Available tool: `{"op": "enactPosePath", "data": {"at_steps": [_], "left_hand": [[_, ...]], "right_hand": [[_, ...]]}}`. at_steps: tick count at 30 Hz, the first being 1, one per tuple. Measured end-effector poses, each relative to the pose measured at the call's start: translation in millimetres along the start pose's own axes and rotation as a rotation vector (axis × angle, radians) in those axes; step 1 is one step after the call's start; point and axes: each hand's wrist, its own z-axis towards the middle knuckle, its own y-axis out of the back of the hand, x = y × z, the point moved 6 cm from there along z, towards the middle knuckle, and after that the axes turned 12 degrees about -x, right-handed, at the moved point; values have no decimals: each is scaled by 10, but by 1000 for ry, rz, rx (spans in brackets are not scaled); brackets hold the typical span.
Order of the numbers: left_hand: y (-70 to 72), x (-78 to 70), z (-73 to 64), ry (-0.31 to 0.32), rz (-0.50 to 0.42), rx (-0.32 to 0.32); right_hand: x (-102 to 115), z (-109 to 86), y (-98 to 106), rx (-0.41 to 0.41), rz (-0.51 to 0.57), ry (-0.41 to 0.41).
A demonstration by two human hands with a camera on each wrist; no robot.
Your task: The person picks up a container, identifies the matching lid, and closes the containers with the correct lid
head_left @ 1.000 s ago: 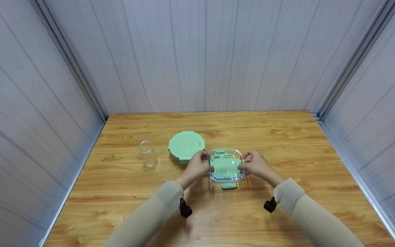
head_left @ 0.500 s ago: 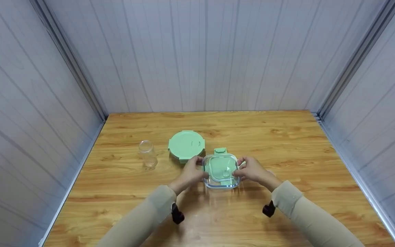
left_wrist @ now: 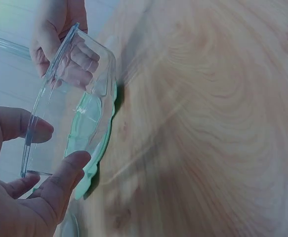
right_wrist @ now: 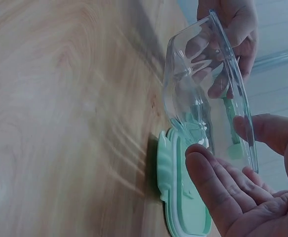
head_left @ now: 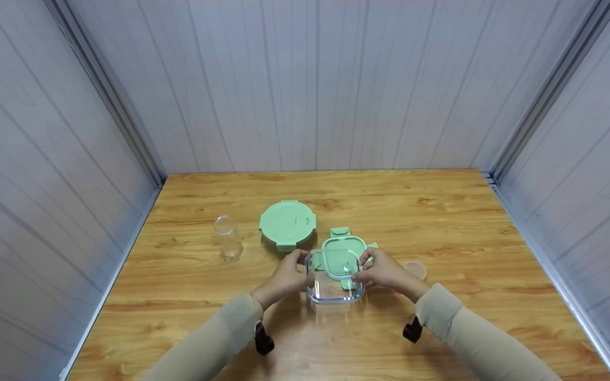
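Note:
A clear, rounded-square glass food container [head_left: 332, 294] is held between both hands, raised over the table in both wrist views. My left hand [head_left: 287, 276] grips its left side, thumb over the rim and fingers beneath. On the opposite side my right hand [head_left: 385, 273] holds it the same way. Behind and partly under the container in the head view, a light green square lid [head_left: 343, 243] with flaps lies on the wood. In the right wrist view, the lid [right_wrist: 190, 210] is below the glass wall [right_wrist: 183, 64].
A round container with a green lid [head_left: 287, 225] stands behind my left hand. Farther left is a clear glass jar [head_left: 229, 241]. A small pale pink disc [head_left: 416, 269] lies beside my right wrist. Panel walls [head_left: 315, 84] enclose the wooden table [head_left: 411, 198].
Both hands have drawn the glass container toward the person and slightly left, away from over the green lid. More of the lid shows, and the pink disc has come into view.

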Motion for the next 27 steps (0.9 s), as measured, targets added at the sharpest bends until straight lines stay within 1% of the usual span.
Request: {"op": "enactPosePath", "data": {"at_steps": [5, 8, 11, 15, 19, 27], "left_hand": [[17, 76, -55, 23, -48, 28], [33, 105, -93, 13, -48, 38], [40, 142, -135, 22, -67, 69], [56, 176, -184, 44, -97, 102], [70, 209, -206, 41, -77, 115], [124, 271, -208, -15, 5, 106]], "right_hand": [[-16, -38, -86, 14, -21, 2], [-11, -67, -150, 28, 1, 2], [-9, -91, -204, 38, 13, 11], [-28, -104, -254, 46, -4, 30], [-64, -107, -294, 49, -16, 36], [-108, -130, -388, 68, 9, 33]]}}
